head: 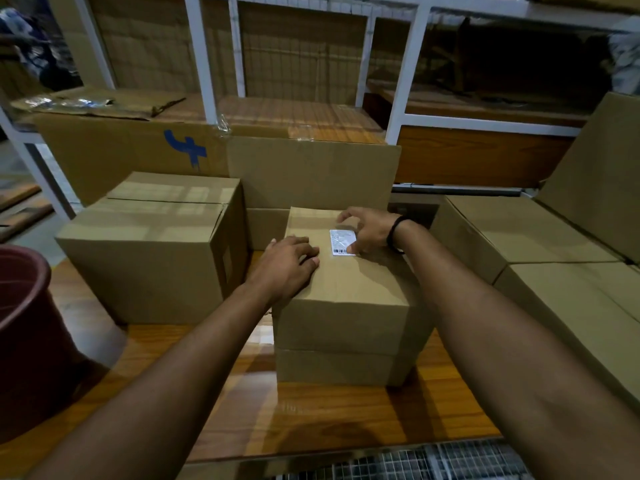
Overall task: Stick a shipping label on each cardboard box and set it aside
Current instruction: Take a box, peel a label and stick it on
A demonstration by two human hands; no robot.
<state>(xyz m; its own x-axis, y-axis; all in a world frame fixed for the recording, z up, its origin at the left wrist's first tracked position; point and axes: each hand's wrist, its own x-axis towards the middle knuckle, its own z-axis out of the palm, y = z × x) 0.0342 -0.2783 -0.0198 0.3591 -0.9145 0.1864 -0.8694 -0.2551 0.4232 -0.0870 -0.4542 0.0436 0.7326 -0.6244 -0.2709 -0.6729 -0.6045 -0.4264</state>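
Top box (pixel 353 282): sitting mid-table on a lower box (pixel 343 367), whose far side is hidden.
Shipping label (pixel 341 241): lying on the top box's far right area; its right edge is disappearing under the fingers and its print is too small to read.
Left hand (pixel 289 263): resting flat on the top box's left edge, fingers relaxed, gripping nothing.
Right hand (pixel 369 232): arching over the label, thumb touching its near right corner; pinching or just pressing, I cannot tell.
Wristband (pixel 394 233): circling the right wrist.
Table (pixel 311 417): wooden, carrying the stack.
Large box (pixel 149 244): standing left of the stack.
Side boxes (pixel 540 237): lying right, cut off by the frame.
Red bucket (pixel 31 341): showing only partly at the left edge.
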